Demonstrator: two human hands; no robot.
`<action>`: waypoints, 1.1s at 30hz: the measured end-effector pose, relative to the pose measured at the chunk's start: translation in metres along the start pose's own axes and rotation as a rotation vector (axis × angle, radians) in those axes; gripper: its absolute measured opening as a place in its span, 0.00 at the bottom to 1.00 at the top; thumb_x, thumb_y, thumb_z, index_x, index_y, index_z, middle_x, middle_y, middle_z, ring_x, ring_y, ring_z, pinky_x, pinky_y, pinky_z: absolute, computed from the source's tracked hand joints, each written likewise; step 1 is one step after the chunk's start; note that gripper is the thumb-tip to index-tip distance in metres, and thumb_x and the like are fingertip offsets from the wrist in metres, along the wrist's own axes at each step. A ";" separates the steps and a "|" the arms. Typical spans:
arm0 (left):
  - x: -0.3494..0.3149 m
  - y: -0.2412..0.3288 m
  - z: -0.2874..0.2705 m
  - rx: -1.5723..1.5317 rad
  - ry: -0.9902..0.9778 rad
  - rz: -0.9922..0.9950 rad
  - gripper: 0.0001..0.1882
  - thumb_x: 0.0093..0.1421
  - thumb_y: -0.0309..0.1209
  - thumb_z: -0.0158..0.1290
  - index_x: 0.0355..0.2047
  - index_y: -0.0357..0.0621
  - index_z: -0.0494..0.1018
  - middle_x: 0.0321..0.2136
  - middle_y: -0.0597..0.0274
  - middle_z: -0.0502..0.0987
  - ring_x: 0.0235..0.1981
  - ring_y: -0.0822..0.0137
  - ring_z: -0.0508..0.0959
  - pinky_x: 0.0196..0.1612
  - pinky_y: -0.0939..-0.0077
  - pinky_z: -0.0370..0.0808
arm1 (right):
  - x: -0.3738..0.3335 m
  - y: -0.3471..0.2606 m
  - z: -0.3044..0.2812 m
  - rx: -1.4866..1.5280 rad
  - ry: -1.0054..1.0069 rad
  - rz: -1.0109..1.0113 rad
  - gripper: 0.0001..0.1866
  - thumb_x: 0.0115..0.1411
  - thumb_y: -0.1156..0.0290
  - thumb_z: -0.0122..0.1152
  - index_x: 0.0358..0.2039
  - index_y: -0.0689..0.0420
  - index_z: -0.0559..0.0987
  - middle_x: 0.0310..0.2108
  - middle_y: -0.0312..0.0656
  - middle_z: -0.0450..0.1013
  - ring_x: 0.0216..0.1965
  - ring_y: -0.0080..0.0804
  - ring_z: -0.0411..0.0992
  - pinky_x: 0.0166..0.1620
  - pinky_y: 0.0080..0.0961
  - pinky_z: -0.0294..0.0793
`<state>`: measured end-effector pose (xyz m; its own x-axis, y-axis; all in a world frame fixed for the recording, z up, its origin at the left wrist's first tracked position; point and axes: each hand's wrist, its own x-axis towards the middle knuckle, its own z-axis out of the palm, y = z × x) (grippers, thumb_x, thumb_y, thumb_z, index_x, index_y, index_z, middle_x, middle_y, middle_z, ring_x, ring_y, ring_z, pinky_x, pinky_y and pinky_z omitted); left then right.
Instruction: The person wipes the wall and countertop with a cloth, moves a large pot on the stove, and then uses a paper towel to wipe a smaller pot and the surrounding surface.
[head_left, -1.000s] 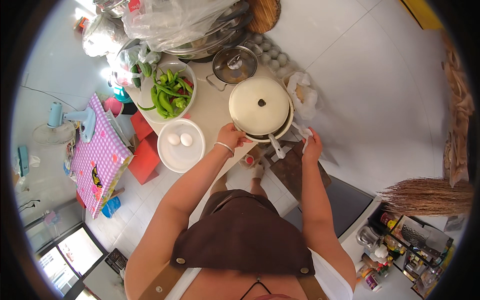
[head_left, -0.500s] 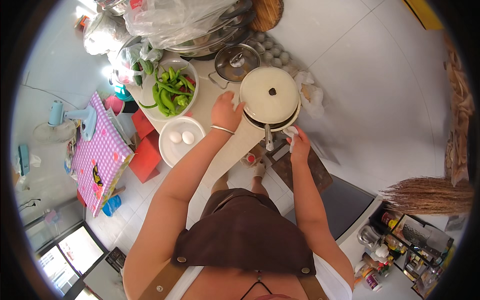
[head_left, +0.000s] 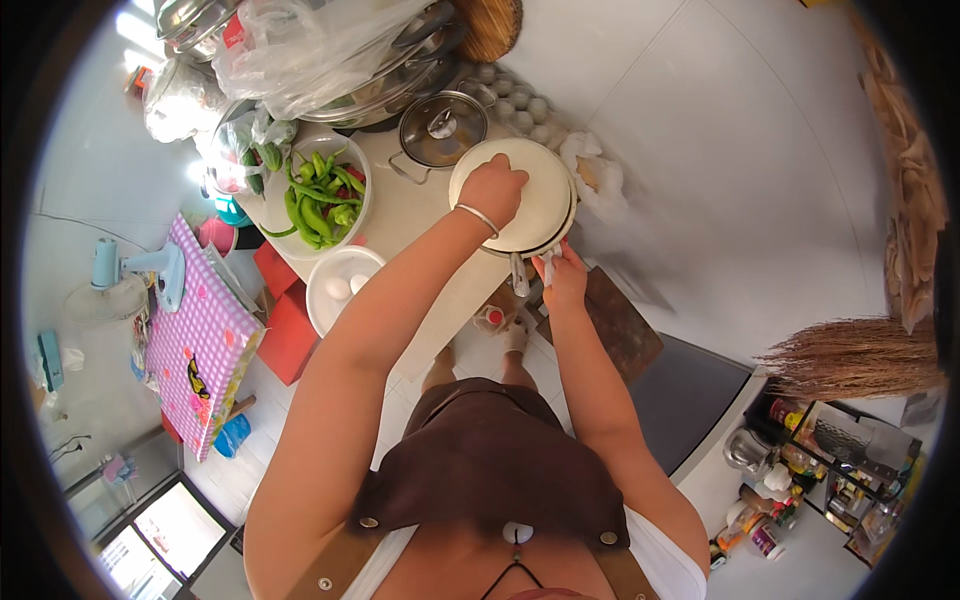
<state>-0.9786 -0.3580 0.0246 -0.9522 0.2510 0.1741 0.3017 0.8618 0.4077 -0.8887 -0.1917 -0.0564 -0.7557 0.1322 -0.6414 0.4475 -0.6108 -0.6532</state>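
Note:
A round cream lid [head_left: 535, 215] covers a pan [head_left: 568, 222] on the counter, its short grey handle [head_left: 519, 275] pointing toward me. My left hand [head_left: 495, 192] lies over the middle of the lid, fingers closed where the dark knob sits; the hand hides the knob. Close to the pan's near right rim, beside the handle, my right hand [head_left: 566, 278] pinches a crumpled white cloth or tissue [head_left: 549, 264]. Whether the right fingers also grip the rim through it is hard to see.
On the counter [head_left: 405, 215] stand a bowl of green peppers [head_left: 318, 205], a white bowl [head_left: 318, 300] with two eggs, a glass-lidded pot [head_left: 440, 130] and a grey egg tray [head_left: 515, 103]. A dark board [head_left: 610, 325] lies below my right hand.
My left hand has moved from beside the pan onto the lid and closed at its knob. My right hand keeps the white cloth by the rim. The whole view has shifted slightly.

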 end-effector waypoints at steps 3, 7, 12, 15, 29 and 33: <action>-0.001 0.000 0.003 -0.016 0.031 0.035 0.07 0.48 0.26 0.54 0.29 0.47 0.78 0.26 0.55 0.70 0.28 0.56 0.74 0.32 0.64 0.72 | 0.004 0.004 -0.001 0.049 0.000 -0.025 0.22 0.59 0.84 0.38 0.54 0.62 0.68 0.50 0.44 0.68 0.47 0.36 0.71 0.50 0.37 0.74; -0.001 0.000 0.007 -0.048 0.055 0.031 0.07 0.47 0.26 0.55 0.28 0.47 0.78 0.26 0.54 0.70 0.28 0.55 0.74 0.32 0.64 0.72 | 0.001 0.006 0.000 0.045 0.000 -0.019 0.22 0.57 0.85 0.38 0.52 0.64 0.69 0.50 0.45 0.68 0.49 0.37 0.69 0.51 0.37 0.74; -0.001 0.005 0.015 -0.049 0.019 -0.010 0.06 0.51 0.28 0.51 0.26 0.44 0.77 0.30 0.48 0.70 0.32 0.52 0.75 0.36 0.60 0.74 | -0.001 0.026 -0.023 0.002 0.051 -0.011 0.20 0.56 0.85 0.39 0.49 0.66 0.70 0.47 0.47 0.69 0.46 0.41 0.72 0.47 0.34 0.76; -0.004 0.014 -0.001 -0.016 -0.090 -0.051 0.10 0.50 0.31 0.54 0.34 0.46 0.77 0.34 0.51 0.71 0.35 0.53 0.74 0.35 0.61 0.74 | -0.022 0.051 -0.038 -0.187 0.079 -0.058 0.18 0.56 0.83 0.40 0.46 0.66 0.73 0.42 0.46 0.72 0.40 0.34 0.73 0.43 0.31 0.78; -0.326 -0.028 -0.045 -1.450 -0.179 -1.447 0.14 0.60 0.31 0.49 0.42 0.33 0.69 0.33 0.48 0.77 0.29 0.63 0.80 0.29 0.72 0.78 | -0.095 0.078 0.034 -1.808 -0.802 -0.922 0.39 0.57 0.57 0.54 0.62 0.66 0.54 0.65 0.57 0.45 0.67 0.56 0.40 0.65 0.50 0.40; -0.336 -0.061 -0.047 -1.608 0.425 -1.621 0.19 0.59 0.31 0.48 0.46 0.28 0.63 0.35 0.44 0.75 0.31 0.57 0.80 0.29 0.71 0.80 | -0.071 0.110 0.034 -1.794 -0.862 -0.884 0.45 0.56 0.51 0.54 0.63 0.68 0.47 0.66 0.58 0.39 0.68 0.55 0.36 0.66 0.49 0.37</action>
<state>-0.6751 -0.5155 -0.0170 -0.3685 -0.2927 -0.8823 -0.4373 -0.7830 0.4424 -0.8019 -0.2949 -0.0688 -0.7010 -0.7071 -0.0924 -0.5809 0.6414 -0.5011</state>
